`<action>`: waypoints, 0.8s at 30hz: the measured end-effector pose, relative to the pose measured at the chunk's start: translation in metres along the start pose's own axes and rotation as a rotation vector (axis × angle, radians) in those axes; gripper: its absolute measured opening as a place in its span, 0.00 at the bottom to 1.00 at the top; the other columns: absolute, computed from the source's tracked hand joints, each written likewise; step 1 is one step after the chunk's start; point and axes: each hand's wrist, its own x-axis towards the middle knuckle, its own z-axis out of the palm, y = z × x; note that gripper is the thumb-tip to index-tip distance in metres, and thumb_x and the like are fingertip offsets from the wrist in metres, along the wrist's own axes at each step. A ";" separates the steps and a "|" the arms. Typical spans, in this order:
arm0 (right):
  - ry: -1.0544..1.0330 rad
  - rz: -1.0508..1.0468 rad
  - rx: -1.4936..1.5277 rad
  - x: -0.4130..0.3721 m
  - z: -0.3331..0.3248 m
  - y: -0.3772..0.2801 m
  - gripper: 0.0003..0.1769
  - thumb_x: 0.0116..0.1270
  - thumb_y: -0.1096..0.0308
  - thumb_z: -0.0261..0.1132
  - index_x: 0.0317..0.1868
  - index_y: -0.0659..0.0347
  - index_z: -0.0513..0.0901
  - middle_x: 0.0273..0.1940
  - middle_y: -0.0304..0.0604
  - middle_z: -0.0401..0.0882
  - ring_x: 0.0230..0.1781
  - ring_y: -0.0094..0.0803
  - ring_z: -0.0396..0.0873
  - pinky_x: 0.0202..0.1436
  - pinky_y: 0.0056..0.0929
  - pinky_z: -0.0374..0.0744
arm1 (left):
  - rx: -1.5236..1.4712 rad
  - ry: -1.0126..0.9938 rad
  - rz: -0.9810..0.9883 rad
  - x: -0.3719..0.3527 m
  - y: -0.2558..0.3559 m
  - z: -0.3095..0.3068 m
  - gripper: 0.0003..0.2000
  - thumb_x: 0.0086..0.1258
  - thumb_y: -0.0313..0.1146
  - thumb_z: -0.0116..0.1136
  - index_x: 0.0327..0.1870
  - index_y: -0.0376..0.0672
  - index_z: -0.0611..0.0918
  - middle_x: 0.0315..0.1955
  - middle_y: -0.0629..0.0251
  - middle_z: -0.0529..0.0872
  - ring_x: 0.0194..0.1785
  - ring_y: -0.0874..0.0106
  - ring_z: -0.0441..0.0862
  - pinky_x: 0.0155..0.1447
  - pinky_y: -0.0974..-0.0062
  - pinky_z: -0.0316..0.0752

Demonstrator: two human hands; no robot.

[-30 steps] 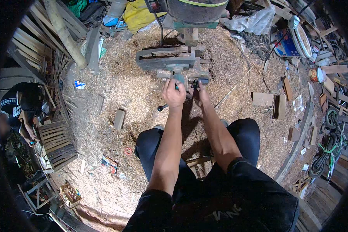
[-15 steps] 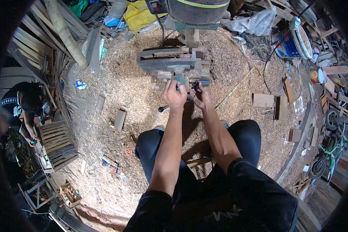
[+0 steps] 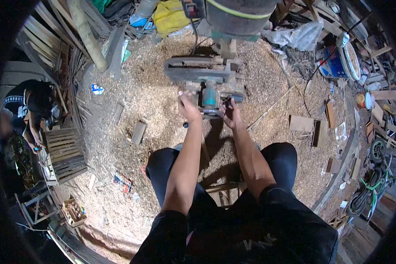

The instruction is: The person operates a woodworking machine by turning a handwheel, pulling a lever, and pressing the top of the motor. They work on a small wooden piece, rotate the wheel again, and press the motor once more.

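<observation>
A machine with a teal cylindrical part (image 3: 210, 96) stands in front of me, with a round metal handwheel (image 3: 211, 112) at its near end. My left hand (image 3: 189, 108) is just left of that part, fingers loosely raised and apart, with nothing visible in it. To the right, my right hand (image 3: 233, 115) has its fingers and thumb around a small dark knob (image 3: 227, 102) at the machine's side; its exact shape is partly hidden. Beyond the hands lies a long grey slotted piece (image 3: 198, 75) across the machine. A lever with a black ball end (image 3: 185, 125) sticks out below my left hand.
Wood shavings (image 3: 136, 92) cover the ground. A wood block (image 3: 138, 132) lies to the left, cardboard pieces (image 3: 301, 122) to the right. At far left another person (image 3: 33, 105) bends by a slatted wooden crate (image 3: 66, 149). A motorbike (image 3: 374, 180) stands at far right.
My left hand has come off the teal part and moved to its left, exposing it. My right hand stays at the dark knob. The whole view has shifted slightly.
</observation>
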 end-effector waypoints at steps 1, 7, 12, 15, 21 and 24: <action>0.003 -0.001 -0.004 -0.001 -0.001 0.002 0.27 0.69 0.43 0.63 0.49 0.60 0.75 0.47 0.48 0.80 0.50 0.38 0.80 0.50 0.37 0.82 | 0.030 -0.033 0.015 -0.003 0.000 -0.007 0.25 0.77 0.50 0.38 0.53 0.36 0.80 0.54 0.52 0.81 0.64 0.61 0.72 0.74 0.62 0.57; -0.054 0.005 -0.292 -0.020 -0.003 -0.003 0.37 0.70 0.34 0.55 0.64 0.56 0.72 0.56 0.40 0.81 0.50 0.35 0.81 0.47 0.30 0.77 | -0.451 0.253 -0.426 0.001 0.007 0.033 0.32 0.73 0.58 0.48 0.57 0.32 0.78 0.61 0.54 0.77 0.66 0.59 0.69 0.72 0.59 0.58; 0.103 -0.032 -0.306 -0.034 0.002 -0.001 0.39 0.73 0.31 0.46 0.61 0.58 0.76 0.54 0.41 0.81 0.54 0.35 0.78 0.58 0.36 0.75 | -0.369 0.215 -0.345 0.022 -0.028 0.015 0.29 0.73 0.56 0.51 0.51 0.31 0.79 0.52 0.54 0.81 0.57 0.62 0.76 0.65 0.63 0.65; 0.106 -0.021 -0.216 -0.027 -0.001 0.005 0.40 0.73 0.30 0.44 0.64 0.58 0.73 0.54 0.46 0.80 0.57 0.37 0.76 0.61 0.38 0.73 | 0.088 0.096 -0.014 0.000 -0.011 0.011 0.17 0.70 0.47 0.56 0.45 0.40 0.81 0.46 0.58 0.83 0.55 0.61 0.77 0.65 0.56 0.63; 0.024 -0.059 -0.022 0.003 -0.006 0.000 0.47 0.71 0.30 0.46 0.68 0.69 0.64 0.63 0.57 0.69 0.64 0.46 0.70 0.68 0.43 0.70 | 0.966 -0.134 0.994 -0.051 0.011 0.028 0.07 0.59 0.37 0.60 0.36 0.49 0.83 0.41 0.68 0.84 0.55 0.64 0.77 0.66 0.54 0.59; 0.138 -0.024 0.200 -0.007 0.010 -0.001 0.46 0.70 0.29 0.50 0.66 0.67 0.68 0.59 0.55 0.72 0.63 0.44 0.70 0.64 0.41 0.73 | 0.905 -0.069 1.037 -0.051 0.008 0.029 0.08 0.54 0.34 0.61 0.35 0.51 0.84 0.40 0.69 0.85 0.50 0.65 0.78 0.66 0.53 0.59</action>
